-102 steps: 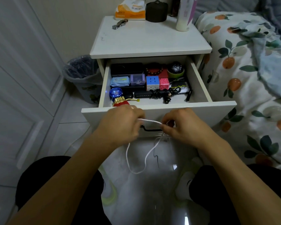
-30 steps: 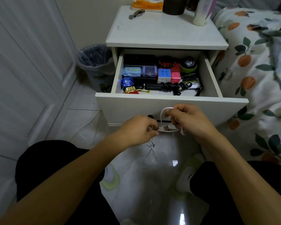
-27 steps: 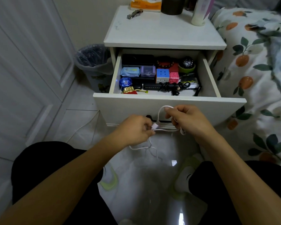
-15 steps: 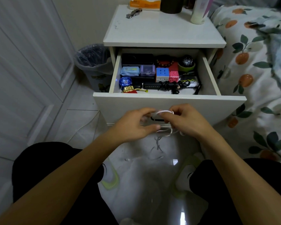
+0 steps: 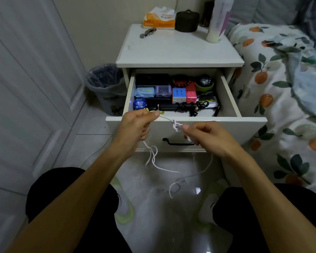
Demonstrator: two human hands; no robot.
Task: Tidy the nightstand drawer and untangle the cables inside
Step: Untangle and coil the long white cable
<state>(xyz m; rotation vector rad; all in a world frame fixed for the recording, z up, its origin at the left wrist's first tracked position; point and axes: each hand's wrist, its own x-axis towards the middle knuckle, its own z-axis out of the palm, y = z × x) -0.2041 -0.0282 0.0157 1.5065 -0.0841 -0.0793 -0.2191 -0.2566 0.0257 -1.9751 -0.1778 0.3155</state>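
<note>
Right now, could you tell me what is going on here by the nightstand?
A person sits in front of the open drawer and works on a white cable. The left hand pinches one stretch of it; the right hand pinches a knot in it. The rest hangs toward the floor. A black cable bundle lies in the drawer among small boxes and puzzle cubes.

Both forearms reach fwd, left hand (image 5: 135,125) raised w/ thumb & forefinger pinching the white cable (image 5: 167,119), right hand (image 5: 206,136) just lower, fingers curled, pinching its knot
</note>
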